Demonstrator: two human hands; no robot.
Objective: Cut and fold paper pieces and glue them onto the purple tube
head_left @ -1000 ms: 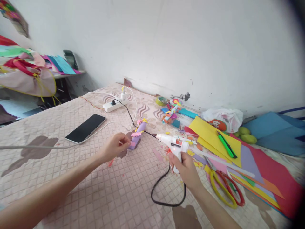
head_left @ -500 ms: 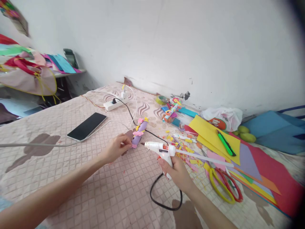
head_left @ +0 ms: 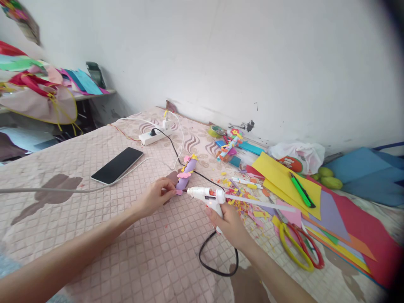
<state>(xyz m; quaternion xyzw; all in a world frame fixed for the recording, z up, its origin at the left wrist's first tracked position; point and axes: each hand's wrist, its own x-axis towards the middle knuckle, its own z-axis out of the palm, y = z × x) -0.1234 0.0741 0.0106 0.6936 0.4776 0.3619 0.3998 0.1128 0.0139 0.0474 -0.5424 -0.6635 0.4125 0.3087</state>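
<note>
Nozzle now nearer the roll, right hand [head_left: 227, 223] gripping white plastic glue gun [head_left: 206, 196], left hand [head_left: 155, 196] pinching purple foam roll [head_left: 186, 173]

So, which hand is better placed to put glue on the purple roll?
The right hand: it grips the glue gun, nozzle almost at the purple roll. The left hand holds the roll's near end.

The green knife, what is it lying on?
The green knife lies on a yellow sheet that tops a pile of purple, orange and red sheets. What is under the yellow sheet's middle cannot be seen; the sheet covers it.
</note>
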